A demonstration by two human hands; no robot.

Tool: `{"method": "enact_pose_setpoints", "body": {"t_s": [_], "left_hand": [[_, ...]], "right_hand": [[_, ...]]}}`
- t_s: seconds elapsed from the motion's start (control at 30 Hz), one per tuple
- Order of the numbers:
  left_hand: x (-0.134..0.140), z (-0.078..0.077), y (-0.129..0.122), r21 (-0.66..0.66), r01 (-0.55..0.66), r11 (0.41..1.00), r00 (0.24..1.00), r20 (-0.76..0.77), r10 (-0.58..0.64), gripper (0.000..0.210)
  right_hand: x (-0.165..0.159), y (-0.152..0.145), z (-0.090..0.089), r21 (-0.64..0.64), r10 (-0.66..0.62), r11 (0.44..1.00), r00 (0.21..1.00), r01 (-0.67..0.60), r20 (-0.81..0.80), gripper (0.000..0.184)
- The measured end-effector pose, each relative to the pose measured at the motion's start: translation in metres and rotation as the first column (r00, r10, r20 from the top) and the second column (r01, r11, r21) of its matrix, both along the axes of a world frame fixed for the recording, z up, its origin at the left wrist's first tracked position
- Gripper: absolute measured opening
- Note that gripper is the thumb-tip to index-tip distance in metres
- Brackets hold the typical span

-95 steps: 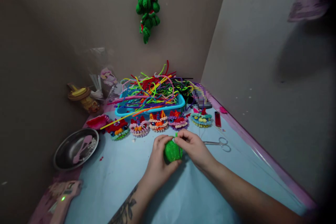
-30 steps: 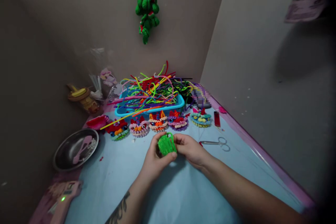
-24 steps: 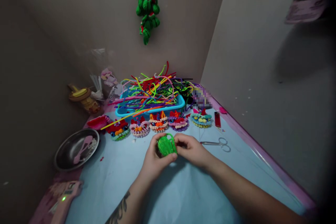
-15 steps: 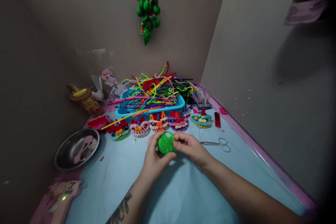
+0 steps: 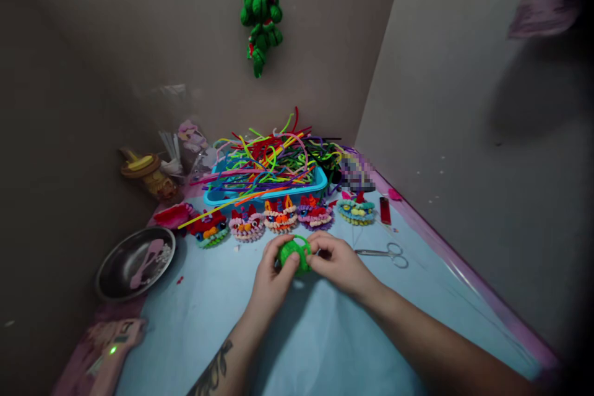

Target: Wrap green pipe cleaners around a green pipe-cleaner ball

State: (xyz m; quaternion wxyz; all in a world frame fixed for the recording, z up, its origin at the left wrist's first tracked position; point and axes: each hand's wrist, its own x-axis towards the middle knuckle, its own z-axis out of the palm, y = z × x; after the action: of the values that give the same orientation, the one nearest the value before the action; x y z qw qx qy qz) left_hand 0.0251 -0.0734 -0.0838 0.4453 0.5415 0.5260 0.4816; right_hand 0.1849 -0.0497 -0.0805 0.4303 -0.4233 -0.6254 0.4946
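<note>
A rounded, bright green coiled pipe-cleaner piece [image 5: 286, 249] with an open loop at its top is held above the table, near its middle. My left hand [image 5: 269, 275] grips it from the left, the thumb pressed across its front. At its right side my right hand [image 5: 341, 263] pinches the edge by the loop with thumb and fingers; the fingertips partly hide what they hold. Just beyond my hands stands a row of several colourful pipe-cleaner animal heads [image 5: 280, 219]. Metal scissors [image 5: 374, 253] lie to the right of my right hand.
A blue basket [image 5: 320, 185] heaped with pipe cleaners [image 5: 273, 158] stands at the back. To the left are a steel bowl [image 5: 109, 269] and a pink glue gun [image 5: 111, 365] with a lit green light. A red lighter [image 5: 385, 211] lies right. Green ornaments [image 5: 260, 9] hang on the wall.
My left thumb has moved up from below the green piece onto its front. The right hand keeps its pinch at the right edge, nearly in place.
</note>
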Motion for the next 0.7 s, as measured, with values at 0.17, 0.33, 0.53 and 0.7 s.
{"method": "enact_pose_setpoints", "body": {"t_s": [0.17,0.33,0.53,0.7], "left_hand": [[0.0006,-0.0018,0.0008,0.031,0.000,1.000,0.999,-0.039,0.002,0.029],[0.0004,-0.0006,-0.0003,-0.004,-0.011,1.000,1.000,0.013,0.011,0.033],[-0.0005,0.0016,-0.0023,-0.139,-0.018,0.990,0.966,0.253,0.053,0.041],[0.0009,-0.0043,-0.0024,-0.166,0.053,0.985,0.903,0.430,0.024,0.041]], "right_hand": [[-0.0007,-0.0006,0.0007,-0.009,-0.002,1.000,1.000,0.002,0.004,0.015],[-0.0002,-0.0001,0.0022,-0.086,0.007,0.996,0.998,-0.013,-0.068,0.014],[-0.0029,-0.0001,-0.0001,-0.232,-0.015,0.972,0.968,-0.045,-0.252,0.021],[-0.0038,0.0023,-0.0050,-0.099,0.022,0.994,0.992,-0.034,-0.123,0.007]]}}
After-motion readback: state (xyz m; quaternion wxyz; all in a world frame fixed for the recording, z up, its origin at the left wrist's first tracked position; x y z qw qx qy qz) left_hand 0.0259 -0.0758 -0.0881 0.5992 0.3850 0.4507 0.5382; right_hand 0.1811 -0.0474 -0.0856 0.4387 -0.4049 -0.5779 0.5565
